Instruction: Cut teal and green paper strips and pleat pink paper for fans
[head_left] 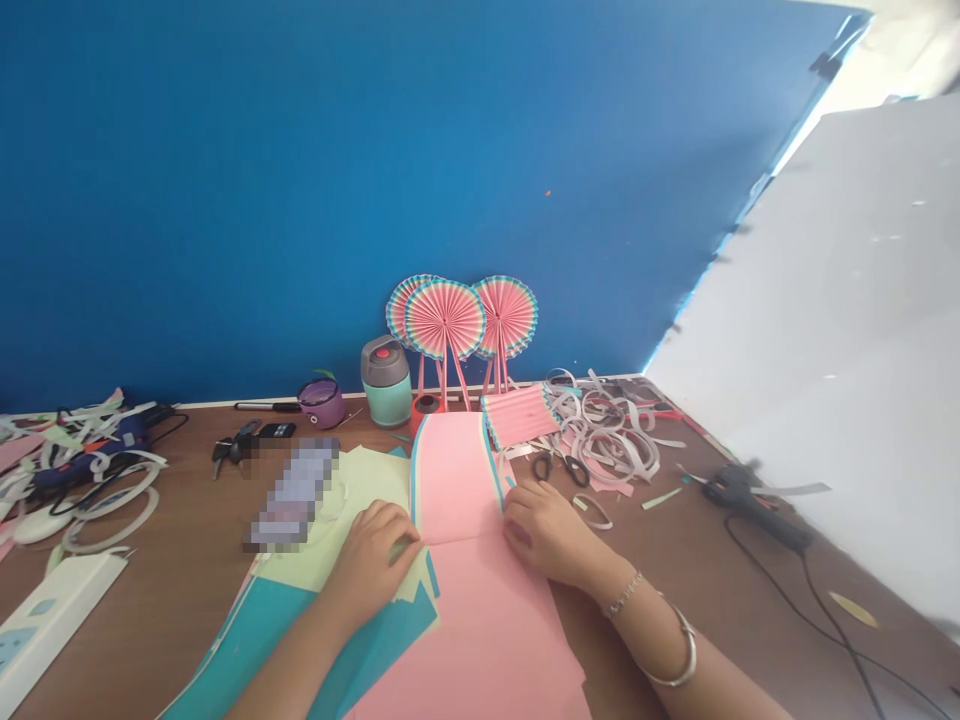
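Note:
A pink paper strip point(455, 480) with cream and blue side borders lies lengthwise before me, a crease across its near end. At its left edge, my left hand point(381, 555) is closed, thumb and forefinger pinching the paper by the crease. My right hand point(544, 530) has its fingers curled on the opposite edge, closed on the same strip. Plain pink sheets point(480, 640) lie under and in front of it. Beyond the right hand is a pleated pink paper piece point(520, 415) with blue edges. Round pleated paper fans point(445, 320) stand against the wall.
Green sheets point(367, 475) and teal sheets point(262, 620) lie left, with a blurred phone point(296, 495) on top. Paper-strip scraps point(615, 430) and scissors point(559, 468) lie right, near a corded glue gun point(754, 500). A flask point(386, 385) and power strip point(56, 625) stand left.

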